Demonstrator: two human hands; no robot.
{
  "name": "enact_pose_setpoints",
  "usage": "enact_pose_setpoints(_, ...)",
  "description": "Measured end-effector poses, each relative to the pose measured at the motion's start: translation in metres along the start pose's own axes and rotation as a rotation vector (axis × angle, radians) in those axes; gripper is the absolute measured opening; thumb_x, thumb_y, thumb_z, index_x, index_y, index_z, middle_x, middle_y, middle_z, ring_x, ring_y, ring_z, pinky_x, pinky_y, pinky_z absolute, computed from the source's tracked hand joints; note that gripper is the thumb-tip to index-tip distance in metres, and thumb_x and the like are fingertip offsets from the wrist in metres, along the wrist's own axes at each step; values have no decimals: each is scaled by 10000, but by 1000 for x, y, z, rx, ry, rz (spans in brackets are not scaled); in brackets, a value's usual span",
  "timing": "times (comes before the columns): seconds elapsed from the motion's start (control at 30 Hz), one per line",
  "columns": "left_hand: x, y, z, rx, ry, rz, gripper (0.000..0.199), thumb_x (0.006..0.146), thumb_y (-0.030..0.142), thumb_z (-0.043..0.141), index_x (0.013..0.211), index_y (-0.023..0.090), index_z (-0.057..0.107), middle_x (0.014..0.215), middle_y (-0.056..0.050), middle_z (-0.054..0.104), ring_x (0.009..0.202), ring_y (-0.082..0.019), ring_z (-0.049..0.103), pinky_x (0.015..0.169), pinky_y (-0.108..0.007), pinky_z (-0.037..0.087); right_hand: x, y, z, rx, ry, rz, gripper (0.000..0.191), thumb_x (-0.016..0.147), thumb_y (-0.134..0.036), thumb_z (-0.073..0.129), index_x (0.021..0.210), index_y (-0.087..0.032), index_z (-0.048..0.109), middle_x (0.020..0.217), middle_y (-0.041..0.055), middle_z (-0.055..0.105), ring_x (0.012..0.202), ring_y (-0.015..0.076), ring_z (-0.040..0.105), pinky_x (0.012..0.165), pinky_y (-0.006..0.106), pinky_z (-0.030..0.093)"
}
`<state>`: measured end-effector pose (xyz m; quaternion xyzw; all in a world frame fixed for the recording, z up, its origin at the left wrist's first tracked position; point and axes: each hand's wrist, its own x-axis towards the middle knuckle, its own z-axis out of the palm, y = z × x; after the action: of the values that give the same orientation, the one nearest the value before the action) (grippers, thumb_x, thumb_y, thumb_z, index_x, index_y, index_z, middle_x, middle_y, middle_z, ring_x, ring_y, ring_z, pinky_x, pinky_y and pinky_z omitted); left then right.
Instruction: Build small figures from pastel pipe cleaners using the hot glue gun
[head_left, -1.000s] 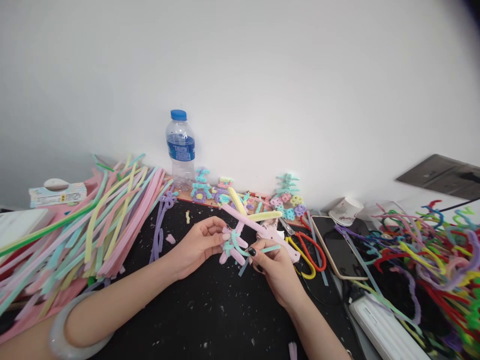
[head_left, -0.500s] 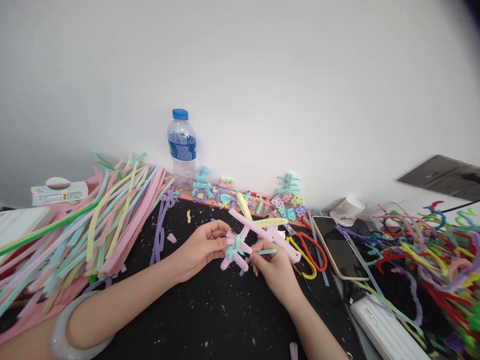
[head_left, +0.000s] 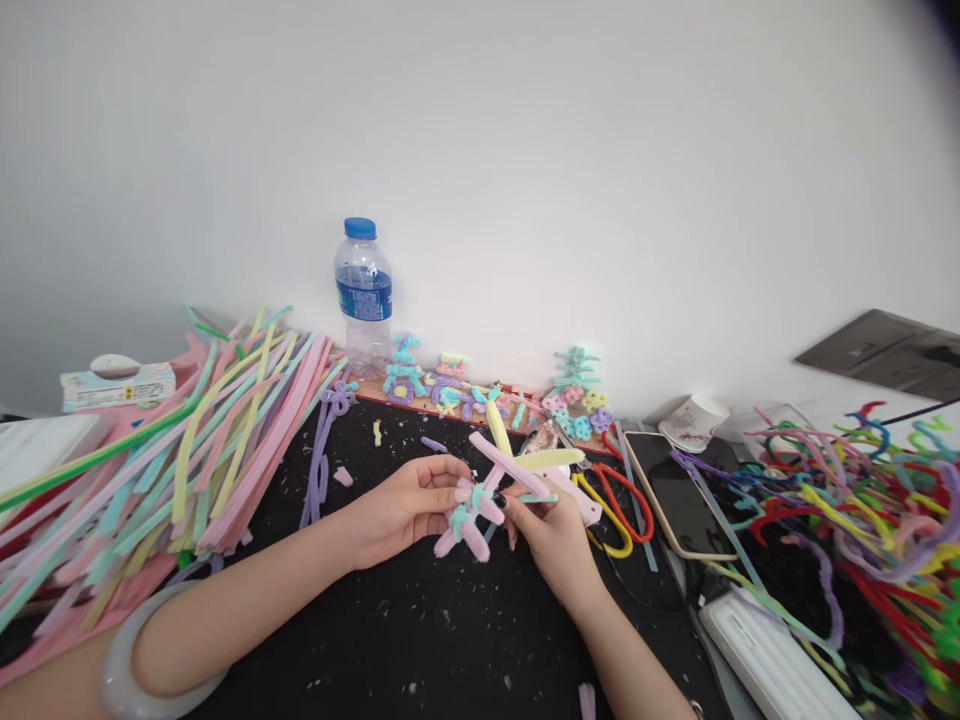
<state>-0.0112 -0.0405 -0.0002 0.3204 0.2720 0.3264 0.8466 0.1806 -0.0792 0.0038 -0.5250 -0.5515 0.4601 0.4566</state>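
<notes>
Over the black table, a pink pipe-cleaner figure [head_left: 474,541] with mint green wraps hangs between my hands. My left hand [head_left: 416,505] pinches its left side between thumb and fingers. On the other side, my right hand [head_left: 551,530] has thumb and forefinger closed at the figure's right edge, where a mint strand [head_left: 538,498] sticks out. Above the fingers a long pink stem [head_left: 506,463] and yellow pipe cleaners [head_left: 498,428] extend up and to the right. My fingers hide part of the join.
A pile of pastel pipe cleaners [head_left: 225,430] lies left, near a water bottle [head_left: 365,295]. Small finished pieces [head_left: 576,370] line the wall. To the right are scissors [head_left: 630,500], a phone [head_left: 684,495], a paper cup [head_left: 696,422] and tangled bright pipe cleaners [head_left: 885,540].
The figure has tilted and shifted slightly down, its lower pink loops turning left. The upper pink and yellow stems have moved a little right and down. Both hands keep close to it.
</notes>
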Motion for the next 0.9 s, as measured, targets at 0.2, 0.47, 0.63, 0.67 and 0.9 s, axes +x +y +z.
enact_pose_setpoints(0.2, -2, 0, 1, 78, -47, -53, 157, 720, 176, 742, 813, 165, 616, 705, 6, 609, 580, -92, 592, 528, -191, 477, -2, -5, 2, -49, -3, 14, 291, 783, -312, 594, 531, -189, 516, 443, -29, 509, 411, 110, 455, 422, 235, 384)
enact_pose_setpoints(0.47, -6, 6, 11, 249, -77, -84, 218, 698, 200, 754, 852, 145, 611, 761, -17, 634, 641, -112, 600, 554, -201, 466, -4, -7, 2, 269, 26, 135, 197, 676, -325, 723, 682, -176, 594, 541, -16, 589, 428, 106, 470, 401, 221, 381)
enact_pose_setpoints(0.63, -5, 5, 13, 288, -105, -82, 248, 669, 188, 763, 827, 148, 577, 778, 4, 610, 631, -100, 569, 550, -204, 465, -3, -3, 1, 426, -81, 229, 231, 629, -343, 778, 695, -176, 632, 510, -21, 595, 413, 104, 490, 423, 221, 417)
enact_pose_setpoints(0.67, -5, 4, 13, 295, -105, -81, 255, 665, 189, 765, 826, 151, 570, 776, 11, 602, 627, -97, 564, 548, -202, 465, -2, -3, 1, 439, -102, 252, 234, 628, -349, 782, 676, -174, 634, 501, -23, 590, 417, 105, 502, 428, 219, 424)
enact_pose_setpoints(0.9, -4, 13, 4, 457, -109, -79, 296, 618, 221, 787, 798, 161, 559, 670, 45, 577, 555, -93, 552, 541, -217, 459, 1, -3, -9, 491, -230, 362, 278, 717, -415, 714, 711, -141, 667, 526, -4, 616, 452, 108, 581, 489, 214, 478)
